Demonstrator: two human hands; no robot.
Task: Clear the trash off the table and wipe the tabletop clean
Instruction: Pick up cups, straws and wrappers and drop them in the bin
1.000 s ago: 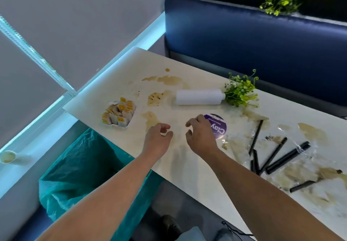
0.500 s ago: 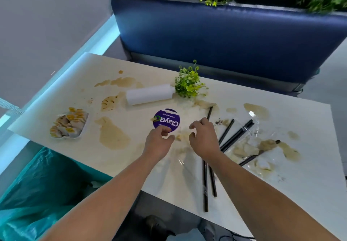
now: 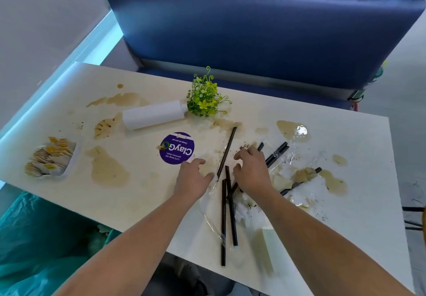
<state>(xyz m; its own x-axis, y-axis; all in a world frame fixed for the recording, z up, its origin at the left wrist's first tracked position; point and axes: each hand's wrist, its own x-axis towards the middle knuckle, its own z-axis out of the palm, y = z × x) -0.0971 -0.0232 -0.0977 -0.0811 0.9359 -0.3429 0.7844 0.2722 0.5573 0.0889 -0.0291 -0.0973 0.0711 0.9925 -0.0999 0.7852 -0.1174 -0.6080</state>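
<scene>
Several black straws (image 3: pixel 223 215) and clear plastic wrappers (image 3: pixel 212 223) lie scattered on the white table (image 3: pixel 143 201), which carries brown spill stains (image 3: pixel 108 168). My left hand (image 3: pixel 193 179) hovers just left of the straws with loosely curled fingers and holds nothing. My right hand (image 3: pixel 251 172) is spread palm down over the middle of the straw pile, fingertips touching near one long straw (image 3: pixel 227 150). What lies under its palm is hidden. A round purple ClayGo card (image 3: pixel 177 148) sits just beyond my left hand. More straws (image 3: pixel 277 150) lie to the right.
A white roll (image 3: pixel 153 114) and a small green plant (image 3: pixel 205 97) lie at the table's far side. A tray of sachets (image 3: pixel 51 157) sits at the left edge. A teal trash bag (image 3: pixel 34 249) hangs below the left corner. A blue bench (image 3: pixel 253 37) stands behind. Wet tissue (image 3: pixel 250 213) lies near the front edge.
Both hands have moved right along the table, from beside the purple card to the straw pile. My right hand now spreads over the straws. The view has shifted right too.
</scene>
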